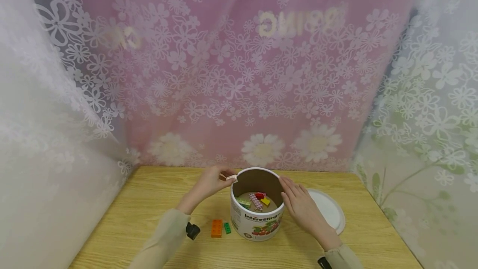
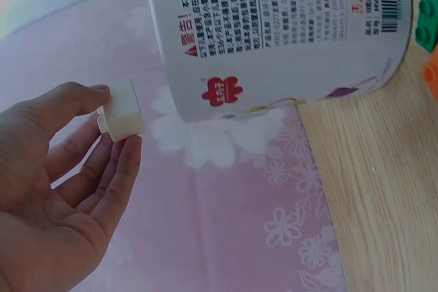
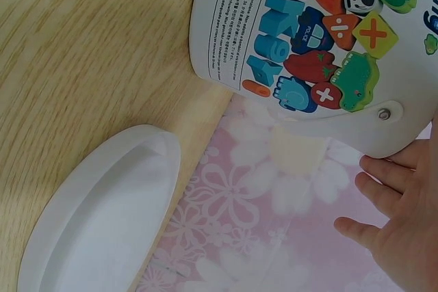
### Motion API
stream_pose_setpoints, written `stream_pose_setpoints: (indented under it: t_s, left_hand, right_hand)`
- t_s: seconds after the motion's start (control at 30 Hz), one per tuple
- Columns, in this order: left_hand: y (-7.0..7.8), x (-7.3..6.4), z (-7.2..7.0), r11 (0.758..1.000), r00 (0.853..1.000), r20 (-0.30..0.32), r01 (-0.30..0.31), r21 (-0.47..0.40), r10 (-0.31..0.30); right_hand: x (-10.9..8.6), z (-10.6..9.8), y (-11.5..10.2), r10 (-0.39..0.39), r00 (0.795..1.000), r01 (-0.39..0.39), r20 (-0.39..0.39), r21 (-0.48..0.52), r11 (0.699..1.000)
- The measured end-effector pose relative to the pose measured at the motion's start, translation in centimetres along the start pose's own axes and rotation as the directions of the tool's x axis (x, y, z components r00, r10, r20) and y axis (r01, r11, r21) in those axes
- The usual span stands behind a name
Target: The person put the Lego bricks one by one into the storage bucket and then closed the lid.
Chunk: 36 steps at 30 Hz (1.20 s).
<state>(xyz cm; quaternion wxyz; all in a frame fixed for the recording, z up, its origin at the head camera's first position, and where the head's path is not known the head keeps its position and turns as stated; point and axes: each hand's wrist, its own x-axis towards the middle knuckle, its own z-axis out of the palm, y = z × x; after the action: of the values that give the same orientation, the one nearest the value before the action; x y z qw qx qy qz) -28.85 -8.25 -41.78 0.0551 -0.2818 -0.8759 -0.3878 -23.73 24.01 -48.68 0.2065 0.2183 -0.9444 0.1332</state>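
My left hand (image 1: 213,182) pinches a white toy building brick (image 2: 124,111) between thumb and fingertips, right at the left rim of a round white bucket (image 1: 257,235). On the bucket's far right side my right hand (image 1: 300,202) rests with straight fingers against the rim. In the right wrist view its fingers (image 3: 383,176) touch the bucket's edge near a small metal rivet. Inside the bucket lie several bricks: a pink one (image 1: 256,201), a red one (image 1: 260,195), a yellow one (image 1: 265,201) and a light green one (image 1: 244,203).
An orange brick (image 1: 216,228) and a small green brick (image 1: 227,228) lie on the wooden table (image 1: 157,202), left of the bucket. The bucket's white lid (image 1: 328,209) lies to the right, partly behind my right arm. Floral curtains (image 1: 239,74) surround the table's back and sides.
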Motion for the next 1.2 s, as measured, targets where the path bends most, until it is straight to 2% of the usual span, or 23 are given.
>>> stream_pose_setpoints:
  t_s: [0.3, 0.63, 0.77, 0.93, 1.2]
  left_hand:
    - [0.9, 1.3, 1.6, 0.998, 0.998, 0.024, -0.051, -0.021, 0.051]
    - [0.6, 2.1, 4.1, 0.995, 0.995, 0.047, -0.086, 0.041, 0.084]
    - [0.1, 2.3, 5.1, 0.996, 0.995, 0.063, -0.074, 0.047, 0.071]
    - [0.4, 2.2, 5.7, 0.999, 0.995, 0.096, -0.041, 0.025, 0.039]
    - [0.7, 2.3, 6.4, 0.998, 0.989, 0.141, -0.047, 0.048, 0.039]
  right_hand:
    - [0.0, -0.1, 0.0, 0.006, 1.000, -0.006, 0.008, -0.001, 1.000]
    - [0.0, -0.1, -0.2, -0.005, 1.000, 0.005, -0.009, -0.010, 1.000]
    - [0.1, 0.1, -0.2, -0.022, 0.999, 0.021, -0.034, -0.020, 1.000]
    - [0.0, 0.0, -0.2, -0.016, 1.000, 0.016, -0.020, -0.009, 1.000]
    - [0.0, -0.1, -0.2, -0.014, 1.000, 0.014, -0.013, -0.017, 1.000]
